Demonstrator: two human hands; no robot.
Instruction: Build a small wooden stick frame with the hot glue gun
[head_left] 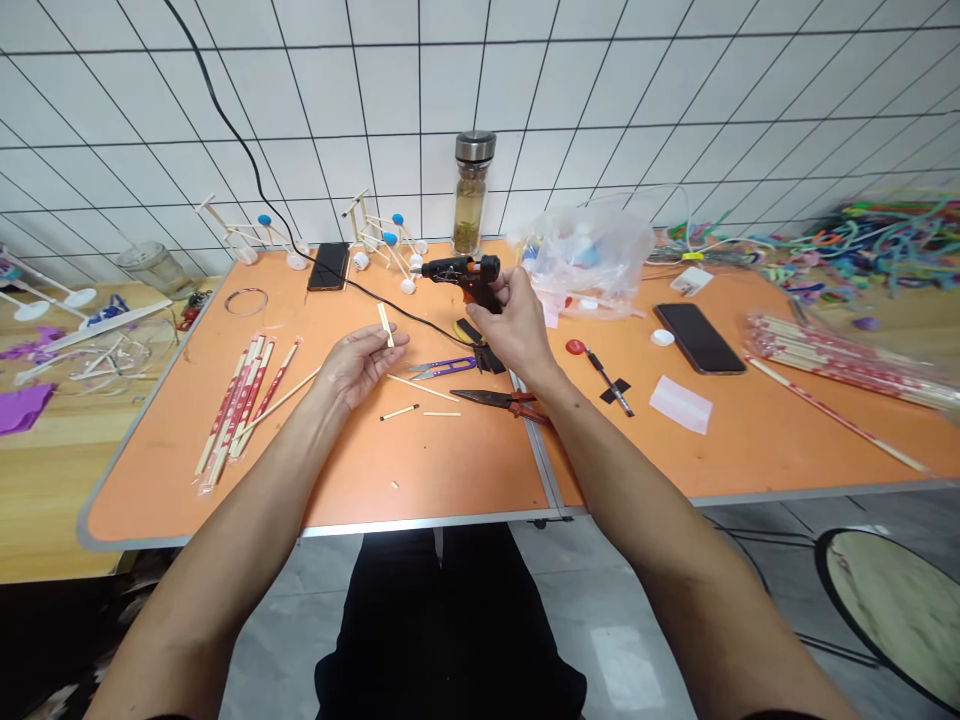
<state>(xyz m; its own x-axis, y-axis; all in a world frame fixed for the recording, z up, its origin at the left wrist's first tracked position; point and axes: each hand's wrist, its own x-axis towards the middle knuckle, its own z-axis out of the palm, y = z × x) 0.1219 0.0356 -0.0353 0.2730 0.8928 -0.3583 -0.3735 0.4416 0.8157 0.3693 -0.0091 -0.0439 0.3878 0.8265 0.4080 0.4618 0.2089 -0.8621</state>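
I log the left end of the orange table [420, 490] first: wrapped sticks [236, 410] lie in a loose row, a bare stick [277, 405] resting across them. Behind, a wheeled stick model [265, 220] stands near the wall, then a phone [328, 258].

My left hand [356, 365] is palm up above the table, thumb and fingers drawn narrow, holding short sticks [385, 325] upright, slightly tilted. A second stick model [390, 239] stands behind it, with blue balls. To the hand's right lie purple scissors [450, 367] and, nearer me, pliers [487, 399].

My right hand [521, 325] has its fingers wrapped around the grip of a glue gun [457, 268]. The nozzle points left, beyond the short sticks and apart from them; whether the trigger is pressed, I cannot tell. A glass bottle [471, 200] stands behind the gun.

Farther right: a plastic bag [589, 250], another phone [699, 338], and a bundle of wrapped sticks [832, 355] at the right end.
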